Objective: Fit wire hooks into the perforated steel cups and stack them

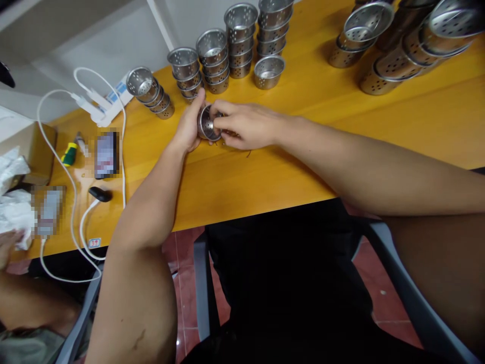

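At nine o'clock of the perforated steel cup (207, 123) the left hand (189, 126) cups its wall, thumb up along the rim, fingers closed around it. The cup lies tipped on its side just above the yellow table (265, 167), its open mouth facing the wearer, so its axis runs from twelve to six. From three o'clock the right hand (246, 126) meets it, fingertips pinched at the rim. Both hands touch it. It is small, shiny, round, with rows of punched holes. At twelve o'clock stand stacks of similar cups (212, 60).
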The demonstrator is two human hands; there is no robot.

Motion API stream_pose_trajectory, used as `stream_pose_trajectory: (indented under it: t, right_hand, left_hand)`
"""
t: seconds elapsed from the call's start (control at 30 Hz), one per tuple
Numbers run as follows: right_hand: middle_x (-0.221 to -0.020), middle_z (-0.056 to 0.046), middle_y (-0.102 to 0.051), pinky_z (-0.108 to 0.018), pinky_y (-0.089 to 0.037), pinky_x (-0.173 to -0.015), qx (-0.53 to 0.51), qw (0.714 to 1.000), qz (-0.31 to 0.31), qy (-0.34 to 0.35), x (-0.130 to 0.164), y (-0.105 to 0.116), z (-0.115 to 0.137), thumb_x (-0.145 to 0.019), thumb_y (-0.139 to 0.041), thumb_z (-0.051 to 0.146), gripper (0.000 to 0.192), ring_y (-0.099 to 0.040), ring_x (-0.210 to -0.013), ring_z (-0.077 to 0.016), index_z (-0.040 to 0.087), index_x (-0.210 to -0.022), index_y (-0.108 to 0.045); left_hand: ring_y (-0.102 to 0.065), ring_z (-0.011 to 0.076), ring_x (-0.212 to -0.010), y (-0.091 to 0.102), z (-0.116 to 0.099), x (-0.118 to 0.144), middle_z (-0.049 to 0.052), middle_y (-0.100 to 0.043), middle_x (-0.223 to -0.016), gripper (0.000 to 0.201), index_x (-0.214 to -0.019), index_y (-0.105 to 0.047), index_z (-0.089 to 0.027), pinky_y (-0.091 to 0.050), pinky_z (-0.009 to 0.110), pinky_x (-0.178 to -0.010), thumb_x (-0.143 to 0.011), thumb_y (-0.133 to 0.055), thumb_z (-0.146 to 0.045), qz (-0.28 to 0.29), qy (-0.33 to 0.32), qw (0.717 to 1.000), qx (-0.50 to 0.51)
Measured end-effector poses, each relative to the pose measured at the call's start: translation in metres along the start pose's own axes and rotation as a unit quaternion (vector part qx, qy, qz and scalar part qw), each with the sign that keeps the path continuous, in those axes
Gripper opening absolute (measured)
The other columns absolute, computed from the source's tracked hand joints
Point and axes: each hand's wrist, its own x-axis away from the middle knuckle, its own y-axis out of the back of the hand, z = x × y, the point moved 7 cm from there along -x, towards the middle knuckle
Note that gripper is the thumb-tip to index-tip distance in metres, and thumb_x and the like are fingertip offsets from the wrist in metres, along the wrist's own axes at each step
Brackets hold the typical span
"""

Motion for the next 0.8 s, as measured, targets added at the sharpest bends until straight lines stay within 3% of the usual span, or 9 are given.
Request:
stream_pose_trajectory:
  t: [0.1,0.2,0.33,0.53,0.67,0.8]
  right_hand:
    - [-0.135,-0.010,-0.072,-0.036,-0.052,-0.094,-0.022,1.000,-0.007,0.015,0.001,0.005,0.003,-0.125,-0.073,0.032,0.012,-0.070,-0.112,-0.0278,0.021,-0.124,-0.077]
    - [-0.124,-0.009,-0.071,-0.038,-0.052,-0.097,-0.033,0.999,-0.015,0.022,-0.001,0.005,0.003,-0.126,-0.073,0.034,0.016,-0.070,-0.112,-0.0286,0.022,-0.116,-0.075]
    - [-0.117,-0.008,-0.070,-0.042,-0.054,-0.101,-0.042,0.999,-0.026,0.000,-0.004,0.002,-0.002,-0.124,-0.080,0.042,0.025,-0.069,-0.114,-0.0316,0.024,-0.107,-0.073]
    - [-0.109,-0.009,-0.070,-0.047,-0.059,-0.101,-0.062,0.996,-0.032,-0.056,-0.007,0.006,-0.003,-0.118,-0.084,0.054,0.037,-0.068,-0.117,-0.0369,0.028,-0.097,-0.070]
    - [-0.111,-0.009,-0.070,-0.049,-0.061,-0.099,-0.089,0.993,-0.040,-0.073,-0.007,0.012,-0.001,-0.114,-0.087,0.057,0.044,-0.067,-0.117,-0.0372,0.029,-0.089,-0.063]
    - [-0.105,-0.007,-0.070,-0.043,-0.061,-0.091,-0.141,0.988,-0.041,-0.057,-0.004,0.016,0.004,-0.115,-0.089,0.063,0.045,-0.067,-0.107,-0.0325,0.029,-0.095,-0.068]
  left_hand:
    - [-0.063,0.0173,-0.041,0.001,-0.002,0.002,0.002,-0.064,-0.059,0.098,-0.080,-0.064,-0.028,-0.039,0.026,-0.031,-0.092,-0.055,-0.125,-0.020,-0.044,0.998,-0.038]
    - [-0.073,0.0198,-0.051,0.001,-0.001,0.002,0.003,-0.067,-0.068,0.098,-0.090,-0.068,-0.025,-0.051,0.026,-0.041,-0.099,-0.052,-0.122,-0.020,-0.055,0.996,-0.062]
    - [-0.086,0.0276,-0.070,0.006,0.002,0.003,0.006,-0.072,-0.076,0.091,-0.093,-0.071,-0.025,-0.061,0.029,-0.050,-0.105,-0.058,-0.114,-0.037,-0.068,0.996,-0.045]
    - [-0.073,0.0228,-0.053,0.005,0.000,0.003,0.007,-0.079,-0.076,0.083,-0.090,-0.073,-0.029,-0.047,0.032,-0.037,-0.103,-0.065,-0.111,-0.040,-0.065,0.997,-0.020]
    - [-0.076,0.0255,-0.058,0.007,0.004,0.004,0.008,-0.083,-0.080,0.083,-0.098,-0.079,-0.030,-0.058,0.036,-0.045,-0.104,-0.062,-0.112,-0.041,-0.050,0.997,-0.033]
    - [-0.082,0.0256,-0.067,0.011,0.008,0.003,0.007,-0.078,-0.080,0.083,-0.095,-0.077,-0.027,-0.067,0.034,-0.056,-0.107,-0.066,-0.108,-0.038,-0.057,0.997,-0.024]
